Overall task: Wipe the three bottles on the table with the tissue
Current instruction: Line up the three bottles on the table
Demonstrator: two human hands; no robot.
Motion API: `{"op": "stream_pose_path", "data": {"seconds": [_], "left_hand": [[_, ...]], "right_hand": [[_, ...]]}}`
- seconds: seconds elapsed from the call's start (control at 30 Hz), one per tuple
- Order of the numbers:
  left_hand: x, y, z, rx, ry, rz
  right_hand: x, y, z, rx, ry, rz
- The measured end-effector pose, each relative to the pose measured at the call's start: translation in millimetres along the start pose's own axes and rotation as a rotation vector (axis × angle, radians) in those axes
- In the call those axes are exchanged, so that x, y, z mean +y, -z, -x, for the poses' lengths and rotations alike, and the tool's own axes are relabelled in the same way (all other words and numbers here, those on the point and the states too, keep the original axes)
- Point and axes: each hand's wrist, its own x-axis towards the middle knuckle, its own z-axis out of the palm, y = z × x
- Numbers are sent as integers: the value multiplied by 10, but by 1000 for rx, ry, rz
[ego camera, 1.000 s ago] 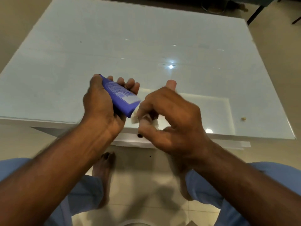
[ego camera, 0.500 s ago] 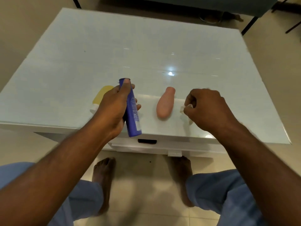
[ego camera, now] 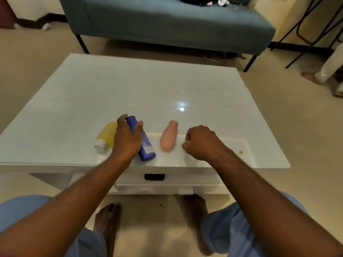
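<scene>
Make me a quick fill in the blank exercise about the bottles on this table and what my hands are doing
1. The left hand holds the ____ bottle, the middle one of three lying on the white table.
2. The yellow bottle has a ____ cap, which points toward the near edge.
3. The bottle nearest the right hand is ____ in colour.
4. The right hand's fingers are ____ into a fist.

Missing words: blue; white; pink; curled
</scene>
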Motion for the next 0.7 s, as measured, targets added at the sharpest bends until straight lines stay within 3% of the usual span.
{"op": "stream_pose_path", "data": {"seconds": [0.17, 0.43, 0.7], "left_hand": [[8, 0, 162, -113, -164, -341], [-102, 210, 345, -262, -302, -561], [-38, 384, 354, -489, -325, -740]], "right_hand": [[21, -14, 108, 8, 32, 8], [92, -98, 213, 13, 74, 73], [57, -43, 65, -75, 79, 179]]}}
